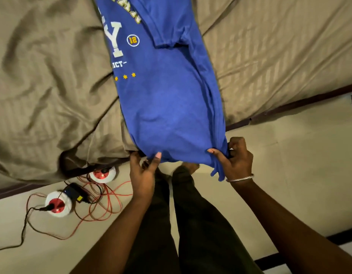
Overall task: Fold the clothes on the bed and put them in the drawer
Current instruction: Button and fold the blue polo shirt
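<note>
From the head camera, a blue T-shirt [167, 99] lies lengthwise on the bed [52, 76], its sides folded in so it forms a long narrow strip running from the top of the picture down to the near edge of the mattress. White and yellow lettering, a round "12" badge and three yellow stars show on its left half, and one sleeve lies folded across the upper right part. The bed is covered with a wrinkled tan striped sheet.

The left hand [143, 173] takes the shirt's bottom hem at its left corner, thumb on top of the cloth and fingers beneath, a pinching grip. The right hand [234, 159] holds the hem's right corner, fingers curled round bunched fabric, with a little blue cloth hanging below the palm. A thin metal bangle [240, 177] sits on the right wrist.

Below the hands, the person's dark trousers [191, 224] show over the pale floor [289, 165]. On the floor to the left lie two round red-and-white extension reels [59, 203], a black adapter [75, 191] and tangled red cable [104, 204].
</note>
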Motion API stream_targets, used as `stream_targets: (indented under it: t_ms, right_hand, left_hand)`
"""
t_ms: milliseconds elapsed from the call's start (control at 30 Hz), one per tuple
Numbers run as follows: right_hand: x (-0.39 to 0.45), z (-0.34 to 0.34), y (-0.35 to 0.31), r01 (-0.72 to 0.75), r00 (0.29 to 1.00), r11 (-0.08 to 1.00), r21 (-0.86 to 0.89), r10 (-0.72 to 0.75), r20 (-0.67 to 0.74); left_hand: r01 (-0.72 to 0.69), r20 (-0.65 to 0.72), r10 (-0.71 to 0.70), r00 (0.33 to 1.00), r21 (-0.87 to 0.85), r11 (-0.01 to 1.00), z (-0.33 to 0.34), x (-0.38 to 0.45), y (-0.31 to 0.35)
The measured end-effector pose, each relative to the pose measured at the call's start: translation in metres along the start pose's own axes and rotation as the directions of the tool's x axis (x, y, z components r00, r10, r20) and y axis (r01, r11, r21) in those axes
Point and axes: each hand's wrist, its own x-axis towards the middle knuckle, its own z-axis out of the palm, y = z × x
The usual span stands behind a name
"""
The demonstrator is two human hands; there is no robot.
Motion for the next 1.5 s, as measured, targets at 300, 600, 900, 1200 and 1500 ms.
stream_targets:
  t_ms: [300, 600, 900, 1200, 1500]
  right_hand:
    - [0.006, -0.039, 0.007, 0.435, 0.853, 0.9, 0.006, -0.415, 0.316]
    - [0.016, -0.048, 0.011, 0.732, 0.679, 0.64, -0.233, -0.658, 0.326]
    - [0.03, -0.05, 0.017, 0.867, 0.48, 0.484, -0.122, -0.742, 0.468]
    - [0.066, -0.046, -0.023, 0.525, 0.666, 0.84, 0.135, -0.505, 0.549]
    - [0.08, -0.02, -0.05, -0.177, 0.903, 0.962, 0.209, 0.074, 0.423]
  left_hand:
    - [-0.062, 0.13, 0.045, 0.99, 0.132, 0.989, -0.029, -0.022, 0.01]
    - [-0.167, 0.395, 0.11, 0.912, 0.115, 0.979, -0.049, -0.039, 0.02]
    - [-0.701, 0.438, 0.548, 0.713, 0.471, 0.535, -0.065, -0.014, 0.001]
    - [-0.682, 0.468, 0.516, 0.718, 0.32, 0.658, -0.044, 0.0, 0.049]
    - [-0.139, 0.063, 0.138, 0.988, 0.017, 0.99, -0.003, 0.042, 0.106]
